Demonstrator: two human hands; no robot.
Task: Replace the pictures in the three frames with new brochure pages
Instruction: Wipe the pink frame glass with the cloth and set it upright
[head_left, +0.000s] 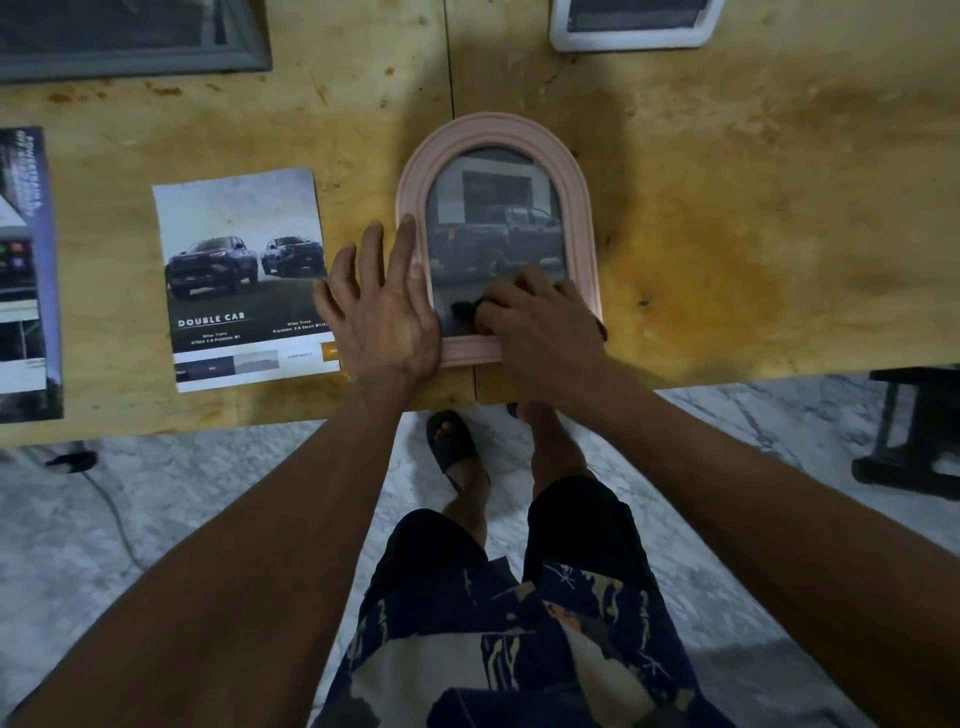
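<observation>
At centre, the pink arched frame is lying on the desk. The left hand is pressing flat, splayed; the right hand is pinching something dark, perhaps a cloth. Light, rigid, glazing fragile: hold its rim.

Head view, looking steeply down from above.
The single worn camera faces forward and down, close over the near edge of the wooden table; the floor fills the lower half.

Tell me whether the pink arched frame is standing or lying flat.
Lying flat: the pink arched frame rests picture-up on the table.
</observation>
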